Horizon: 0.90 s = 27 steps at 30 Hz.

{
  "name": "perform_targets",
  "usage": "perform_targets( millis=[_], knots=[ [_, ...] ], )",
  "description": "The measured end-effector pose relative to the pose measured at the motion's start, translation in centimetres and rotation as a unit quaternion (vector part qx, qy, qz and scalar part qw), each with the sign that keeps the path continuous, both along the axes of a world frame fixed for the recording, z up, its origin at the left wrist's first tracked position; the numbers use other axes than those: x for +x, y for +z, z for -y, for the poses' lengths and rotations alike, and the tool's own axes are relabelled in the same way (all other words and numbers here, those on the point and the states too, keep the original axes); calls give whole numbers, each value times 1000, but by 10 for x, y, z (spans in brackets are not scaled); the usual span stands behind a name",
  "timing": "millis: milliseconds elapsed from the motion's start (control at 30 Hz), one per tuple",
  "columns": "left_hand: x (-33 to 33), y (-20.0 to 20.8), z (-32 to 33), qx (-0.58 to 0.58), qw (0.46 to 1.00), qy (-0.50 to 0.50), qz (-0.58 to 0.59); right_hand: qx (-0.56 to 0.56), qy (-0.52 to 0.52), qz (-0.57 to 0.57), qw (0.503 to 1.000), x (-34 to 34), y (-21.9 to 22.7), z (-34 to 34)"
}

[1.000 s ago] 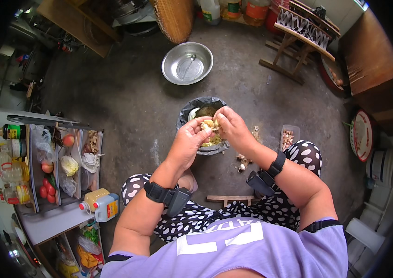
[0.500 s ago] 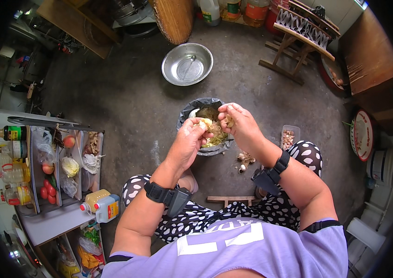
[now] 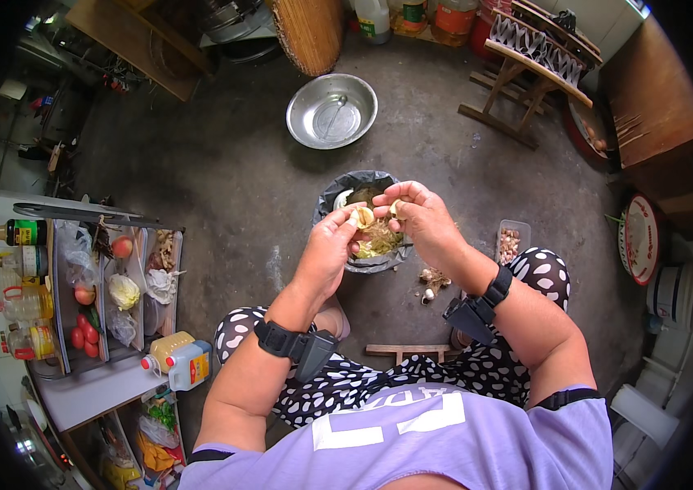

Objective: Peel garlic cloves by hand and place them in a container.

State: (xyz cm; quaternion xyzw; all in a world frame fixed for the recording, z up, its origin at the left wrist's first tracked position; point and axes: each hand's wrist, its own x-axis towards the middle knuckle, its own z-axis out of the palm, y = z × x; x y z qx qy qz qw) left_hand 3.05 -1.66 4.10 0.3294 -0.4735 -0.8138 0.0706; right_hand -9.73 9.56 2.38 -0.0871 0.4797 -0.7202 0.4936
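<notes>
Above a bin lined with a dark plastic bag (image 3: pixel 326 204), both my hands work on garlic. My left hand (image 3: pixel 332 243) pinches a pale piece of garlic (image 3: pixel 362 217) between thumb and fingers. Just to its right, my right hand (image 3: pixel 422 219) closes its thumb and index finger on a smaller yellowish garlic piece (image 3: pixel 398 209); whether that is a clove or skin I cannot make out. Peelings and scraps (image 3: pixel 379 242) lie in the bin below. On the floor by my right forearm are garlic bulbs with dry roots (image 3: pixel 430 286). Beside my right knee stands a clear container of cloves (image 3: pixel 509 239).
A metal basin (image 3: pixel 306 122) with a spoon in it sits on the floor beyond the bin. At left is a shelf rack of vegetables (image 3: pixel 124 292), with jugs (image 3: pixel 190 365) in front. A wooden folding stool (image 3: pixel 526 77) stands far right, near an enamel basin (image 3: pixel 639 237).
My right hand has shifted slightly left and down, nearer my left hand. The garlic in my left hand shows more of its pale side, and the strands between the hands are gone.
</notes>
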Motion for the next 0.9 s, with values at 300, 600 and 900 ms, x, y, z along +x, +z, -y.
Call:
perform_targets(
  millis=[300, 600, 900],
  knots=[
    [2, -3, -2, -71, 997, -12, 17, 63, 39, -62, 995, 0, -3, -1],
    [-1, -2, -12, -218, 975, -28, 44, 52, 59, -411, 908, 29, -18, 0],
    [1, 1, -13, -86, 996, 6, 14, 17, 101, -151, 983, 24, -4, -1]
  ],
)
